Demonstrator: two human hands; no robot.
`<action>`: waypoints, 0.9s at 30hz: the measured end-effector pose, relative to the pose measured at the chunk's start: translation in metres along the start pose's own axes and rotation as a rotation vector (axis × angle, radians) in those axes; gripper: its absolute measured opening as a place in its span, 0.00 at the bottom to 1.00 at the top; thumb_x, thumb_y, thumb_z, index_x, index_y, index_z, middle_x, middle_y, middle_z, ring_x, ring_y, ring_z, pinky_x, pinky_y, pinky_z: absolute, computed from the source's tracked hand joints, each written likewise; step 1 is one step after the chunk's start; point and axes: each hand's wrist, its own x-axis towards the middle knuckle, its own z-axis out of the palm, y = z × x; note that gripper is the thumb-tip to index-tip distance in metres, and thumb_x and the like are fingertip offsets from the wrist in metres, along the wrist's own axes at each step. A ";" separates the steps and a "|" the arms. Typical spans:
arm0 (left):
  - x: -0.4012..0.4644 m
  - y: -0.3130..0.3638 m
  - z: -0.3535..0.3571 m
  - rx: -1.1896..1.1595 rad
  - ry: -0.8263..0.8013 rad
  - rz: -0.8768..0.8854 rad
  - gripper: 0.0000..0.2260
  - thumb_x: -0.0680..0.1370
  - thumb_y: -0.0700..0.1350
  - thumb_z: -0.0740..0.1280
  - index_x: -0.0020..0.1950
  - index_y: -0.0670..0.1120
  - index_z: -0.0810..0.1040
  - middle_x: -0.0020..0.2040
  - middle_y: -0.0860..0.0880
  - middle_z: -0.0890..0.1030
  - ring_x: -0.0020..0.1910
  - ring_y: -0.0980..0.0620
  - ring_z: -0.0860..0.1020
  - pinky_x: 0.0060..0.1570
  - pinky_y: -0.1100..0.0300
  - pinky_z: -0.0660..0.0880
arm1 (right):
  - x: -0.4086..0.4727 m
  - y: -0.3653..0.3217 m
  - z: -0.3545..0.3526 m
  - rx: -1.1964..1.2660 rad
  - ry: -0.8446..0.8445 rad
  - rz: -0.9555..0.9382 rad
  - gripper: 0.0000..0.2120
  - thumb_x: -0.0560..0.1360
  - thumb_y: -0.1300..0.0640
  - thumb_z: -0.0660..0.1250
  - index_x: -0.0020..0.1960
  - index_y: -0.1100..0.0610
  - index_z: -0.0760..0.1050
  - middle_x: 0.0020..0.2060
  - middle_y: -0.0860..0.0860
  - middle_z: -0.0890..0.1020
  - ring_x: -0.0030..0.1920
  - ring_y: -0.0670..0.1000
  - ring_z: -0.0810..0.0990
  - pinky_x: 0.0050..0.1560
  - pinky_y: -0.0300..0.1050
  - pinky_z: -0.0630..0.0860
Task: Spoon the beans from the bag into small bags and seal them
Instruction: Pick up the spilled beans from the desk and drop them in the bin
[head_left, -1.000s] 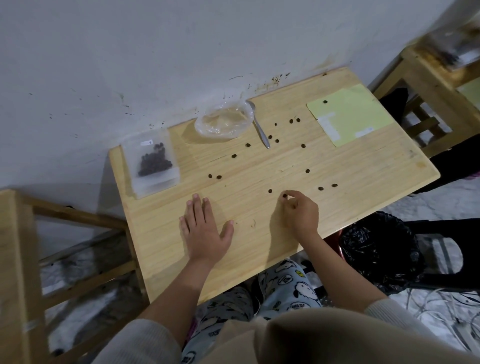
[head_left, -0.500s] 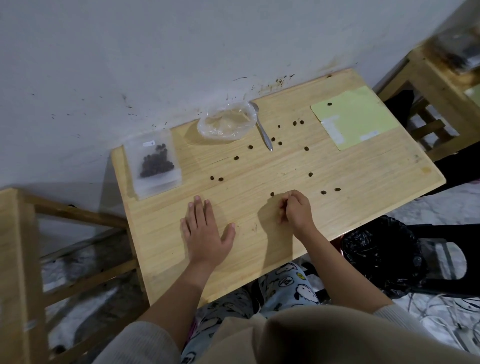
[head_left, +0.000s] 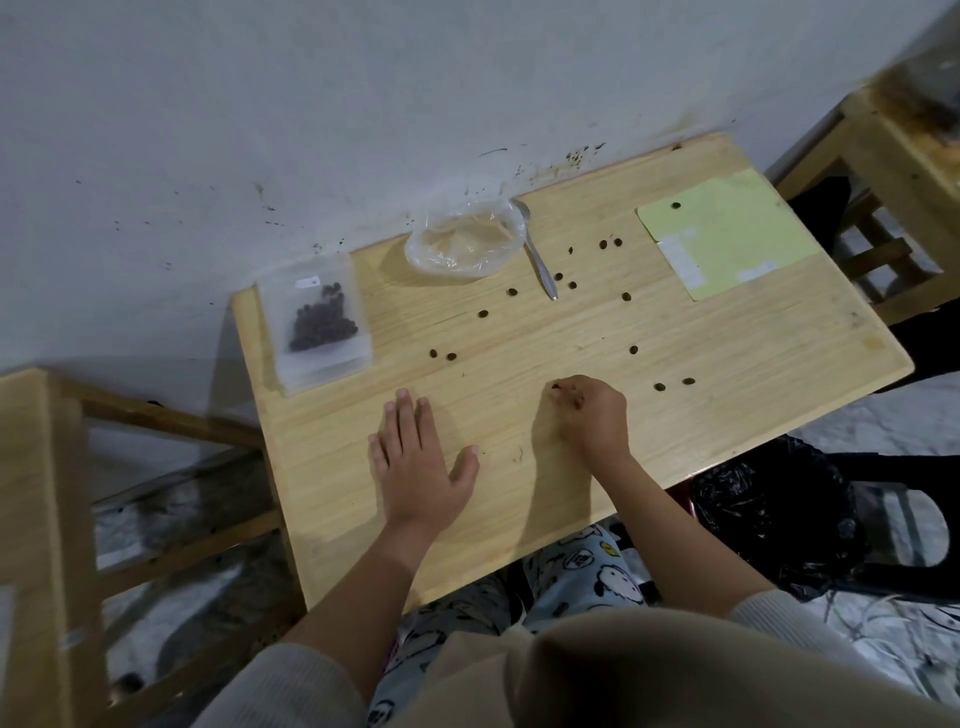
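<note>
Several dark beans (head_left: 627, 296) lie scattered over the wooden table (head_left: 727, 358). My right hand (head_left: 592, 413) is curled near the table's middle, fingertips pinched on a bean. My left hand (head_left: 415, 457) lies flat on the wood, fingers spread, holding nothing. A small clear bag with beans (head_left: 317, 322) rests on a stack of small bags at the back left corner. A crumpled clear plastic bag (head_left: 465, 239) sits by the wall, with a metal spoon (head_left: 540, 260) lying just right of it.
A pale green sheet (head_left: 727, 234) with one bean on it lies at the back right. The wall runs along the table's far edge. Wooden furniture stands at left (head_left: 31, 519) and far right (head_left: 893, 140). A black plastic bag (head_left: 769, 514) sits below the right edge.
My right hand has closed its fingertips on a bean near the table's middle and drawn back slightly. The left hand has stayed flat.
</note>
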 end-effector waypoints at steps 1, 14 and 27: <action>0.000 0.000 0.000 -0.003 0.003 0.001 0.38 0.74 0.65 0.51 0.77 0.43 0.55 0.78 0.44 0.50 0.77 0.44 0.48 0.71 0.41 0.51 | 0.001 -0.001 0.000 -0.004 -0.008 0.001 0.08 0.76 0.60 0.66 0.52 0.63 0.80 0.45 0.57 0.84 0.48 0.54 0.81 0.48 0.39 0.73; -0.001 -0.001 0.000 -0.011 0.010 0.001 0.37 0.75 0.65 0.52 0.77 0.43 0.55 0.78 0.44 0.50 0.77 0.44 0.48 0.72 0.41 0.51 | -0.010 -0.015 0.005 0.044 0.009 -0.065 0.06 0.74 0.58 0.67 0.48 0.61 0.76 0.29 0.46 0.73 0.30 0.45 0.71 0.33 0.38 0.66; -0.001 -0.003 0.001 -0.024 0.020 0.019 0.36 0.75 0.63 0.54 0.76 0.42 0.57 0.78 0.43 0.52 0.77 0.43 0.50 0.71 0.40 0.53 | -0.070 -0.014 0.026 -0.081 -0.354 -0.338 0.13 0.70 0.52 0.72 0.53 0.54 0.82 0.37 0.50 0.76 0.36 0.55 0.78 0.34 0.40 0.69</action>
